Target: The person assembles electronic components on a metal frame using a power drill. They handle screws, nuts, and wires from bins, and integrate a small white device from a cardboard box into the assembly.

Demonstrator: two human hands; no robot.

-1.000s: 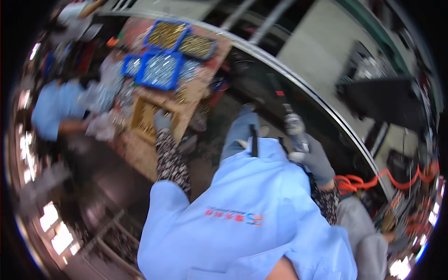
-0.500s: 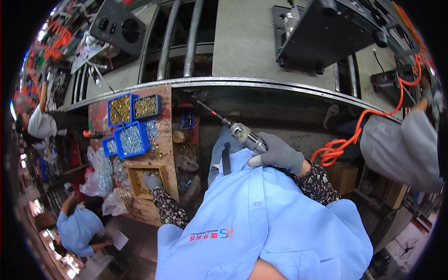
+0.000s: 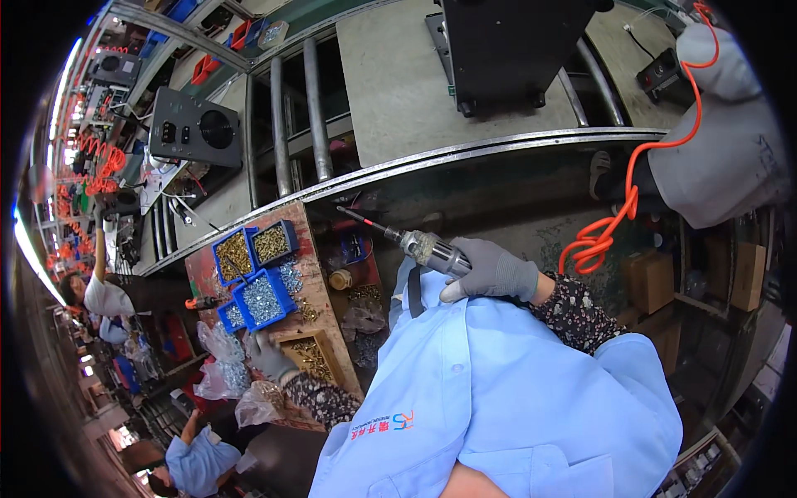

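My right hand [image 3: 496, 270], in a grey glove, is wrapped round a power screwdriver [image 3: 436, 253] held against the front of my blue shirt. Its long bit [image 3: 365, 219] points up and left. My left hand [image 3: 268, 355], also gloved, is over the far left edge of a wooden box [image 3: 330, 353] of brass-coloured screws [image 3: 308, 357]. Its fingers look stretched out toward the blue bins; whether a small part lies beneath them is hidden. Beyond it stand a blue bin [image 3: 290, 305] of silver screws and a blue bin [image 3: 218, 259] of brass-coloured ones.
Clear plastic bags [image 3: 259, 406] lie beside the wooden box on the worn bench [image 3: 324, 284]. A metal rail [image 3: 465, 147] edges the roller conveyor, which carries a black case [image 3: 515, 54]. An orange coiled hose [image 3: 591, 251] hangs at right, near a person in grey [image 3: 718, 170].
My left hand has come out of the wooden box to its far left edge. My right hand keeps its hold on the screwdriver. The whole view has turned and shifted.
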